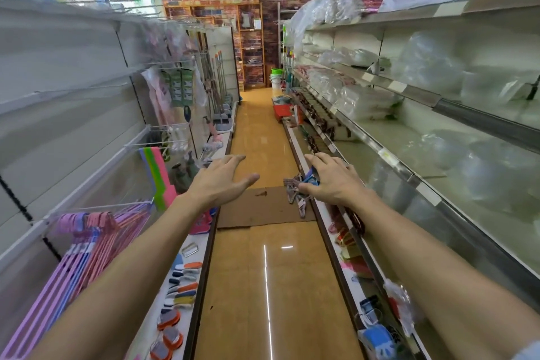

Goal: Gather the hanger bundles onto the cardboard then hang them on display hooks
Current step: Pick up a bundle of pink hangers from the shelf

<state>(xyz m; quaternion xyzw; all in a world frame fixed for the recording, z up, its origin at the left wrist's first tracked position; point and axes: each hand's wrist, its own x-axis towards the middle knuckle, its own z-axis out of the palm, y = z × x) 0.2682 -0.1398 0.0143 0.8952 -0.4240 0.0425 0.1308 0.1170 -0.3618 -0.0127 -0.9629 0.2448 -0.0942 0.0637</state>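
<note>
A flat brown cardboard sheet (pixel 263 207) lies on the aisle floor ahead of me. A bundle of hangers (pixel 296 191) with a blue label rests at the cardboard's right edge, and my right hand (pixel 328 178) grips its top near the label. My left hand (pixel 223 181) hovers above the cardboard's left side, fingers spread and holding nothing. Pink, purple and red hangers (pixel 96 240) hang from white display hooks (pixel 96 209) on the left shelving.
Shelving lines both sides of the narrow aisle. Brushes and scrubbers (pixel 181 286) lie on the low left ledge. Plastic-wrapped goods (pixel 368 102) fill the right shelves. Buckets (pixel 276 79) and a red item (pixel 282 111) stand further down the tan floor.
</note>
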